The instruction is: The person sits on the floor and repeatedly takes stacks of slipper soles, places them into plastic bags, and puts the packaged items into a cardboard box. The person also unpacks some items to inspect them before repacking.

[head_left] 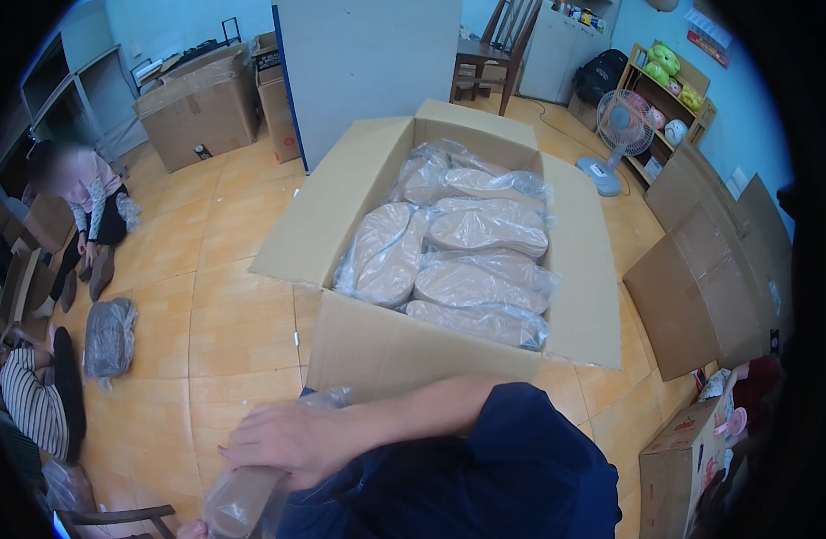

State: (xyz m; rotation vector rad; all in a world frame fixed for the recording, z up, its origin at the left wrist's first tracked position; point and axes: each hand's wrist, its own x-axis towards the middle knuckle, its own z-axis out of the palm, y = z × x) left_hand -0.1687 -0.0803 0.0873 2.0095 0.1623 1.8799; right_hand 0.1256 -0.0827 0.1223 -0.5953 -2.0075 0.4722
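Observation:
A clear plastic bag of tan shoe soles [238, 508] is at the lower left, close to my body. My right hand [291, 442] reaches across from the right and is closed over the upper part of this bag, with its fingers wrapped round it. Only a bit of my left hand [194, 530] shows at the bottom edge, against the bag's lower end; the rest is cut off. Ahead of me stands an open cardboard box [377, 346] with its flaps folded out. Inside lie several bagged pairs of tan soles [487, 226], stacked in two columns.
Another plastic-wrapped bundle [109, 337] lies on the tiled floor at the left, near a seated person [89, 193] and a second person in stripes [35, 404]. Cardboard boxes [202, 108] stand behind; flattened cardboard [700, 287], a carton [678, 476] and a fan [624, 126] are at the right.

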